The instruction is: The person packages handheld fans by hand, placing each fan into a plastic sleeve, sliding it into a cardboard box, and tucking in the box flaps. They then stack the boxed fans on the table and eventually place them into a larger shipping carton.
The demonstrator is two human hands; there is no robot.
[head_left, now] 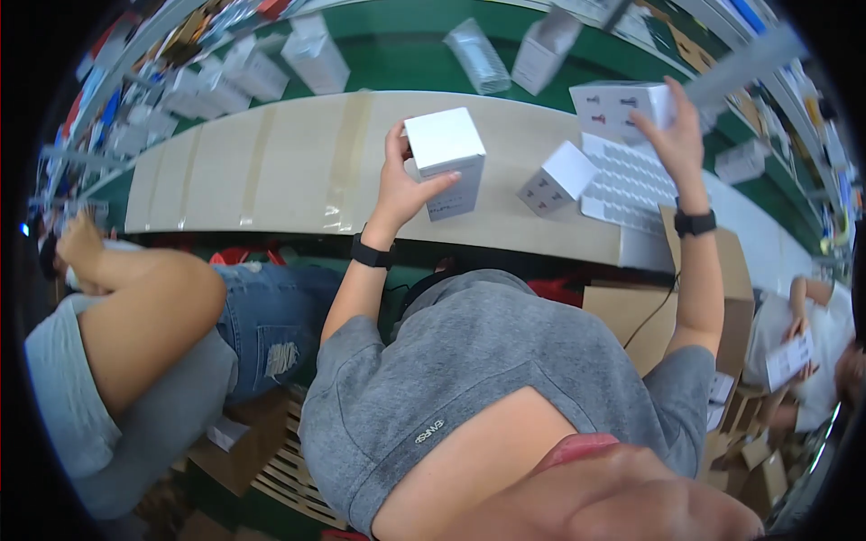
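Observation:
A tall closed white box [456, 185] stands near the middle of the work surface, and my left hand [403, 189] grips its left side, with the thumb across the near face. Farther right, my right hand [678, 149] is closed on another white box [621, 106] with small printed pictures on its side; the fingers behind it are partly hidden. Between the two hands sits a smaller-looking white box [557, 178] with similar pictures. Under and beside my right hand lies a pale sheet with rows of grey marks [627, 180].
Several white boxes [253, 68] line the green surface at the back left. A clear plastic packet [478, 56] and an open white box [546, 50] stand beyond the bench [298, 171]. An open cardboard carton [735, 279] is at my right. People sit on both sides.

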